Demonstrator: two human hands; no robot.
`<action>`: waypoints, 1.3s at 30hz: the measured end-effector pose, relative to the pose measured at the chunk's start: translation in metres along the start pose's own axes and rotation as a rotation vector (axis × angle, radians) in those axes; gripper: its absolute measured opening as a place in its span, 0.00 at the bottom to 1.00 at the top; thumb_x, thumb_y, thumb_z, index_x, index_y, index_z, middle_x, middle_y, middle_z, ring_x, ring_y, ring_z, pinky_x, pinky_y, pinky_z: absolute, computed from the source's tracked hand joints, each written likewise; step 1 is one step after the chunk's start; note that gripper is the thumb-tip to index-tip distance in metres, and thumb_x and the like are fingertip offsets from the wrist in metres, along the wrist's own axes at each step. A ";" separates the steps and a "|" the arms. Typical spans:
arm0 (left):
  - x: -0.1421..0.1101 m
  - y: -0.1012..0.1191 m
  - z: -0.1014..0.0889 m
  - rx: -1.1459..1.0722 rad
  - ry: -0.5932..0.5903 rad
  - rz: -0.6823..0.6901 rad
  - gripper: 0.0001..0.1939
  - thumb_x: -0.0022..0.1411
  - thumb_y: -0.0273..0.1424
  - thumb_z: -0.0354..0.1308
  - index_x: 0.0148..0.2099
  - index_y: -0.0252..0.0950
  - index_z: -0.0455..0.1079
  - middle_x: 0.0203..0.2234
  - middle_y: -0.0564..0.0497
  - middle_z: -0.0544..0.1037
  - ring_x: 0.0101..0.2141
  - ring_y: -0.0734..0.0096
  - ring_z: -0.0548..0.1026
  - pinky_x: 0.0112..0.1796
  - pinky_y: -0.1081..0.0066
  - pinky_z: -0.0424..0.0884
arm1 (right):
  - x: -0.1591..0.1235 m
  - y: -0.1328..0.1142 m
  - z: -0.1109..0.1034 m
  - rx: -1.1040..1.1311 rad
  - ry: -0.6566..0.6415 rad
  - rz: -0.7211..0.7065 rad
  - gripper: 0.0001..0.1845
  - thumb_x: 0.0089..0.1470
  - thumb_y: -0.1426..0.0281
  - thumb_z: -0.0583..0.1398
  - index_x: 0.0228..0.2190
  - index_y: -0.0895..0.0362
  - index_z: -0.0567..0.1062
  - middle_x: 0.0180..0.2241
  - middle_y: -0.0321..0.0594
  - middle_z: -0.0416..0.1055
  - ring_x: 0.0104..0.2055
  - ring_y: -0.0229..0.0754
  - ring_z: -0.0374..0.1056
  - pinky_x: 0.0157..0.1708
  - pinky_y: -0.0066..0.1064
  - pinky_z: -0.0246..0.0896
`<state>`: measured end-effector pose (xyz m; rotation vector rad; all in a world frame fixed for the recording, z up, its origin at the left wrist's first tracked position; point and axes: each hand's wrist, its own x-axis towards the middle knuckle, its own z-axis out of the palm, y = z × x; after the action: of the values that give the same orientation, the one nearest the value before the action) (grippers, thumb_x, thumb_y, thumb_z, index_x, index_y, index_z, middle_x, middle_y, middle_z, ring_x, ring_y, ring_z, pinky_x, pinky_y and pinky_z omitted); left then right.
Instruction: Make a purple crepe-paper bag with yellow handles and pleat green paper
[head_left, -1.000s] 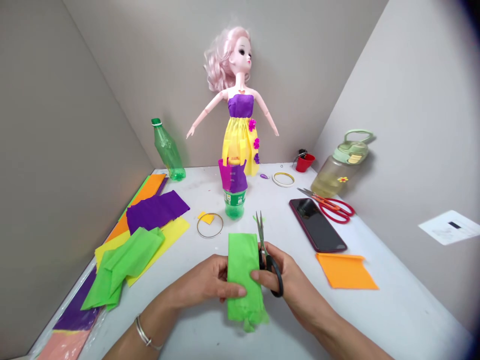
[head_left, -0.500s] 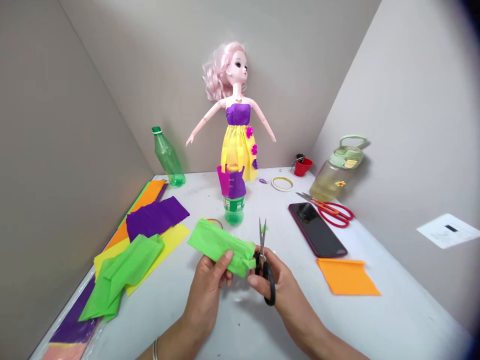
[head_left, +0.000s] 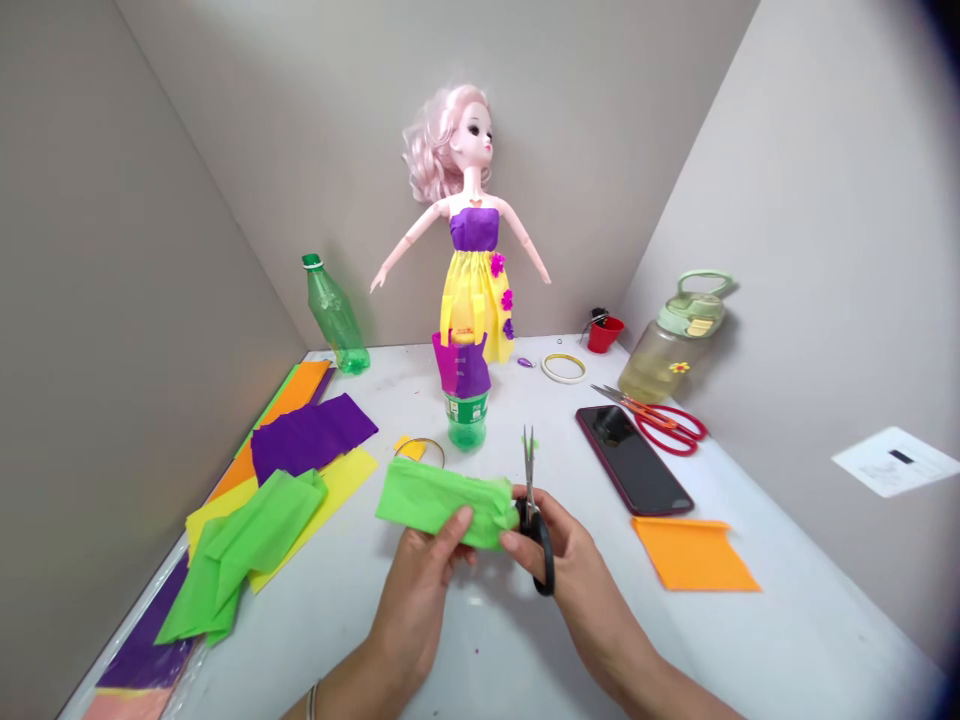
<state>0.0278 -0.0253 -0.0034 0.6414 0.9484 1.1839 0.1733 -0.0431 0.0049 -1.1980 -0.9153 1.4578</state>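
Observation:
A folded strip of light-green crepe paper (head_left: 431,495) is pinched between the thumb and fingers of my left hand (head_left: 431,575), low over the table. My right hand (head_left: 566,560) holds small black-handled scissors (head_left: 536,530), their blades pointing up and slightly apart. The right thumb and fingertips also reach the paper's gathered right end. Just behind the strip stands a green bottle bottom (head_left: 467,430) with a purple and magenta paper wrap (head_left: 465,367). Past it a pink-haired doll (head_left: 474,230) in a purple and yellow paper dress rises against the back wall.
Coloured paper sheets (head_left: 315,435) lie at left, below a green plastic bottle (head_left: 334,315). At right are a phone (head_left: 634,460), red-handled scissors (head_left: 667,428), an orange paper piece (head_left: 694,555) and a water bottle (head_left: 664,350). A tape roll (head_left: 564,368) lies near the back.
The green strip has swung more level and dropped slightly, uncovering a ring and a yellow-orange scrap behind it. My right hand and the scissors have shifted slightly rightward.

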 end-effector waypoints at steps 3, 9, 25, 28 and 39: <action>0.008 0.016 -0.003 -0.160 0.093 0.041 0.13 0.55 0.30 0.68 0.44 0.36 0.74 0.37 0.51 0.78 0.33 0.75 0.74 0.31 0.76 0.73 | -0.001 0.006 -0.003 -0.116 -0.085 0.024 0.26 0.50 0.55 0.65 0.45 0.54 0.63 0.30 0.33 0.68 0.31 0.38 0.61 0.31 0.28 0.56; 0.019 0.032 -0.010 -0.330 0.230 0.078 0.07 0.58 0.22 0.64 0.40 0.33 0.74 0.37 0.50 0.78 0.31 0.75 0.76 0.31 0.75 0.77 | -0.010 0.009 0.007 -0.299 -0.294 0.018 0.20 0.50 0.61 0.63 0.42 0.54 0.63 0.31 0.34 0.67 0.32 0.39 0.62 0.36 0.30 0.58; -0.005 0.022 0.003 -0.289 0.066 0.082 0.10 0.63 0.28 0.60 0.47 0.40 0.73 0.43 0.51 0.76 0.46 0.70 0.72 0.50 0.68 0.70 | -0.014 0.016 0.020 -0.558 -0.269 -0.062 0.20 0.47 0.57 0.64 0.38 0.57 0.73 0.25 0.35 0.66 0.31 0.41 0.60 0.33 0.30 0.58; -0.007 0.018 0.004 -0.296 0.057 0.057 0.08 0.63 0.28 0.61 0.45 0.40 0.73 0.42 0.51 0.76 0.46 0.69 0.73 0.52 0.67 0.68 | -0.014 0.017 0.019 -0.541 -0.244 -0.090 0.21 0.47 0.56 0.64 0.39 0.57 0.72 0.25 0.34 0.66 0.30 0.41 0.60 0.33 0.29 0.57; -0.009 0.019 0.010 -0.242 0.094 0.048 0.07 0.58 0.32 0.66 0.31 0.37 0.72 0.23 0.55 0.73 0.37 0.70 0.75 0.49 0.67 0.70 | -0.014 0.020 0.016 -0.442 -0.206 -0.086 0.21 0.47 0.56 0.65 0.39 0.56 0.72 0.24 0.32 0.63 0.30 0.41 0.58 0.31 0.29 0.55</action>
<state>0.0267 -0.0282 0.0203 0.4200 0.8550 1.3566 0.1539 -0.0604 -0.0071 -1.3176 -1.4691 1.3668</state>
